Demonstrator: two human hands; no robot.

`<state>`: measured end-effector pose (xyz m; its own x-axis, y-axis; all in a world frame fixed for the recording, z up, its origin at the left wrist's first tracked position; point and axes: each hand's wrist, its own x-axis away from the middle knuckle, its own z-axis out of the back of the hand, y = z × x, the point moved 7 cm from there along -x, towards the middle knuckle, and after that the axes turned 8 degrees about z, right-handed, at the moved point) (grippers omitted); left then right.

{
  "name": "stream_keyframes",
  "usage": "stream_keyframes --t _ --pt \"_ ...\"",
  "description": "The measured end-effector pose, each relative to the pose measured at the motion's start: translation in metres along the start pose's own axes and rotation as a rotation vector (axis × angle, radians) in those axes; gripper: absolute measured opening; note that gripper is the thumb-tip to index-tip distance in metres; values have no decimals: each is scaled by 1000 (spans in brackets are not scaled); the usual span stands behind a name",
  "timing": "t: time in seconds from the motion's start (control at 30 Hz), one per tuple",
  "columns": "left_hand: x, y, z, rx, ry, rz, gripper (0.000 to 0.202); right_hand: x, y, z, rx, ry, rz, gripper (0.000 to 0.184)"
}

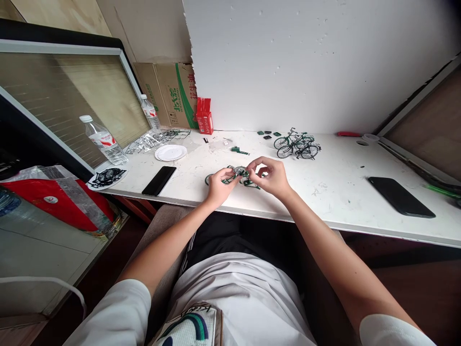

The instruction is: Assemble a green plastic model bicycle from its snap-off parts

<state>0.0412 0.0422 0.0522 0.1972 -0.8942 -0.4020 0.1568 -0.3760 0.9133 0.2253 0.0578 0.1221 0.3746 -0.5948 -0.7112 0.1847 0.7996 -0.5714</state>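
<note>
Near the front edge of the white table, my left hand (221,185) grips a small green model bicycle (239,170), thumb and fingers closed around its frame. One wheel sticks out to the left of that hand. My right hand (268,177) pinches at the bicycle's right side, its thumb and index finger together; the exact part between them is too small to make out. A green piece lies on the table just beyond my hands, a small part on a stem (239,150). Assembled model bicycles (297,144), green and black, stand close together behind my right hand.
On the left are a black phone (159,180), white plates (170,152), water bottles (104,142) and loose sprue frames (158,139). A cardboard box (167,93) and a red box (204,116) stand at the back. A dark phone-shaped slab (400,197) lies on the right.
</note>
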Motion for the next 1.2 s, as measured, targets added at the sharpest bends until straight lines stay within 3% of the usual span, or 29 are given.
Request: stream_keyframes --t 0.17,0.37,0.7,0.83,1.03,1.2 --pt "-1 -2 0 -3 -4 19 38 -1 19 9 -170 127 -135 22" --pt "-1 -1 -3 -6 -35 15 39 -4 29 11 -299 145 -198 27" --pt "1 4 -4 33 -99 76 52 0 35 2 -345 1 -271 33" --pt "2 20 -2 30 -235 83 49 -2 24 1 -358 -155 -311 40" --pt "5 45 2 74 -473 164 49 -4 7 -5 -471 -257 -293 48" --pt "8 49 3 155 -504 202 47 0 2 -16 -543 -290 -312 48"
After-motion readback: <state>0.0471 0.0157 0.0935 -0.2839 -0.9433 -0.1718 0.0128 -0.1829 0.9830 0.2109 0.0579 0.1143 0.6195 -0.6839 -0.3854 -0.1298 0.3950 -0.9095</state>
